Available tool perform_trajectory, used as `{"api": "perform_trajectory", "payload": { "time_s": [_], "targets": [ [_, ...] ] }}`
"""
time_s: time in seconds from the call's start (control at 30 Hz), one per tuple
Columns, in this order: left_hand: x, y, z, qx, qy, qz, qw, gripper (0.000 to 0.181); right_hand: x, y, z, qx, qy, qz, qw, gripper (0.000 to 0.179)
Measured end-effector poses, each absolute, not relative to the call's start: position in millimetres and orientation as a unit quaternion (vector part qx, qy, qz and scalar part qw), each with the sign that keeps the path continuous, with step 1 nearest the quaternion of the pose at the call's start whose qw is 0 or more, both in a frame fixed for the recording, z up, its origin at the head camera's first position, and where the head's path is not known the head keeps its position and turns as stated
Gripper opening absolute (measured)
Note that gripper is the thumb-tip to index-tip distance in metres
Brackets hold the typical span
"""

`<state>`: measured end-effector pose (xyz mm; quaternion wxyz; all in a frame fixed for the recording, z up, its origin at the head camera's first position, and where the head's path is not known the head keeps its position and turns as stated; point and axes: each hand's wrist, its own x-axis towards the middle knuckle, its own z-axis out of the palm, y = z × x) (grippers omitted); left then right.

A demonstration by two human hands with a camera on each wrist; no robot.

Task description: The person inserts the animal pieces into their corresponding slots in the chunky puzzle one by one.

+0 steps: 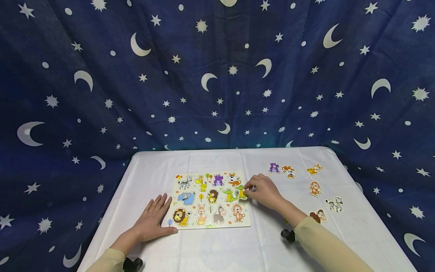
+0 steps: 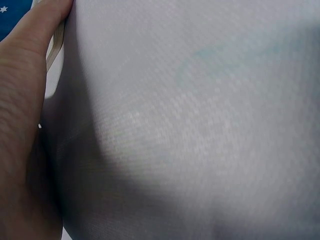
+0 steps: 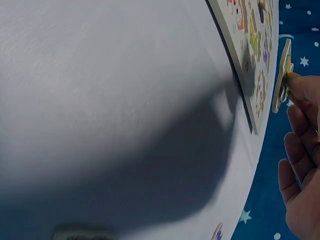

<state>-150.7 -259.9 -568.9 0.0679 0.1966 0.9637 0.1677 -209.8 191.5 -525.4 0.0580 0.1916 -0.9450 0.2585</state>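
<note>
A wooden animal puzzle board (image 1: 247, 222) lies on the white-covered table, printed with animal pictures. My right hand (image 1: 263, 192) pinches a green crocodile puzzle piece (image 1: 241, 192) between thumb and fingertips, just right of the printed crocodile (image 1: 230, 195). In the right wrist view the held piece (image 3: 281, 82) is seen edge-on, raised off the board. My left hand (image 1: 153, 219) rests with fingers spread at the board's left edge, its thumb by the lower left corner. Only part of that hand (image 2: 22, 100) shows in the left wrist view.
To the right lie loose pieces: a purple hippo (image 1: 273, 168), a tiger (image 1: 289, 172), a kangaroo (image 1: 314, 169), a monkey (image 1: 315, 189), a zebra (image 1: 334, 204) and a brown ape (image 1: 318, 215). My right forearm partly covers the lower ones. A starry blue curtain (image 1: 217, 94) hangs behind the table.
</note>
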Motion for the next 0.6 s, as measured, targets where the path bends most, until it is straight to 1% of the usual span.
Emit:
{"api": "perform_trajectory", "payload": {
  "time_s": [0.3, 0.6],
  "targets": [
    [-150.1, -260.3, -568.6, 0.198, 0.964, 0.167, 0.067, 0.121, -212.8, 175.7, -529.5, 0.200, -0.945, 0.255, 0.048, 0.009],
    [-150.6, -261.2, -569.4, 0.199, 0.963, 0.167, 0.067, 0.120, -215.3, 166.4, -531.3, 0.210, -0.944, 0.250, 0.053, 0.007]
  ]
}}
